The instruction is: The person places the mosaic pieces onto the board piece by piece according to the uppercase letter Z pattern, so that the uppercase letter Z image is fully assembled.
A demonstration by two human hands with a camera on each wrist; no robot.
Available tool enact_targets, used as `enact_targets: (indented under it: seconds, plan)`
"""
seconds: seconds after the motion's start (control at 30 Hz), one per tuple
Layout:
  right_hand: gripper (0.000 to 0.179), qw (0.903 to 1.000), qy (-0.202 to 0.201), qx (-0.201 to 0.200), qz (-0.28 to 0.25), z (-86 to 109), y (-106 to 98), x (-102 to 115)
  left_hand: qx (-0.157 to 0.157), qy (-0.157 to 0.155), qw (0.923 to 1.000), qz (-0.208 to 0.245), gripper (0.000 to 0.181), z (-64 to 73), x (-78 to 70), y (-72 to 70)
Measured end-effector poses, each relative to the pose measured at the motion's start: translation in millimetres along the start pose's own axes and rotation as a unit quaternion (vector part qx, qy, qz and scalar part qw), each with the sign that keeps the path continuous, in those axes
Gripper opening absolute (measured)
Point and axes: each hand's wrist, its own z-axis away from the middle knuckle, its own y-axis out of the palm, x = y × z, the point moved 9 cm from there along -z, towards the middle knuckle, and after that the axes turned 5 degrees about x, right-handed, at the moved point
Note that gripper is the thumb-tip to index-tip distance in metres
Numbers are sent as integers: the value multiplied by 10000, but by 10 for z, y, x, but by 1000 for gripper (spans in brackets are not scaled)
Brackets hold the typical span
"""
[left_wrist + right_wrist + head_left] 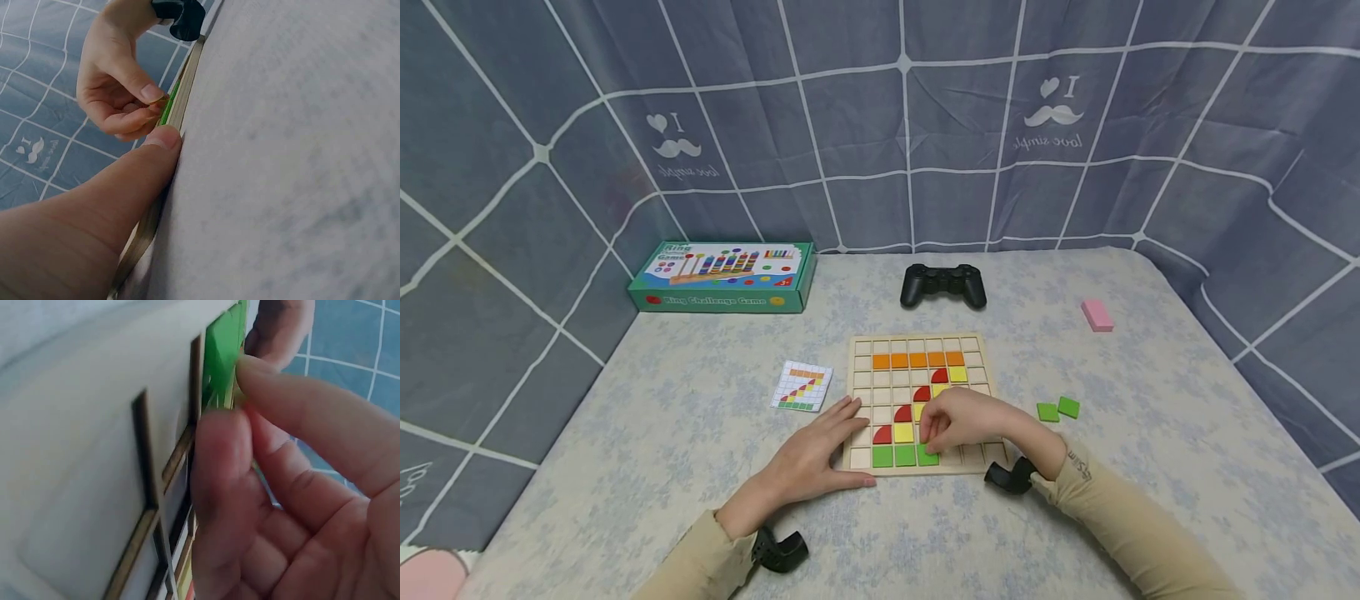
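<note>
A wooden grid board [861, 417] lies flat with orange tiles [917, 360] in a row, red quarter-circles [903, 413] and yellow squares [903, 433] on a diagonal, and green tiles [893, 456] along its near row. My right hand [966, 417] pinches a green square tile [224, 353] at the third green place; in the right wrist view the tile looks slightly tilted. My left hand [808, 454] rests at the board's left side with fingers spread, its thumb [164, 139] against the near edge. Left of the board is a pattern card [802, 386].
Two loose green tiles [1058, 409] lie right of the board. Behind it sits a black game controller [943, 285]. A boxed ring game [722, 277] stands at the back left, a pink block [1097, 316] at the right. A grey-blue curtain [865, 125] encloses the table.
</note>
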Motion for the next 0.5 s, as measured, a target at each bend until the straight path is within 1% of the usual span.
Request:
enact_targets:
  seconds: [0.1,0.23,0.43,0.5]
  plan:
    - [7,9996,77,-179,199,50,-58,-4,7,2,10000,-7,82,-2,0,1]
    - [15,9992,37,-366,131,179,-227,11,20,11,10000,-51,82,-7,1,6]
    - [24,9971,-145,-417,-622,443,-459,-25,28,30,10000,-43,82,-7,0,8]
    - [24,9959,-190,-485,-741,543,-527,-62,21,34,10000,-40,82,-6,3,8]
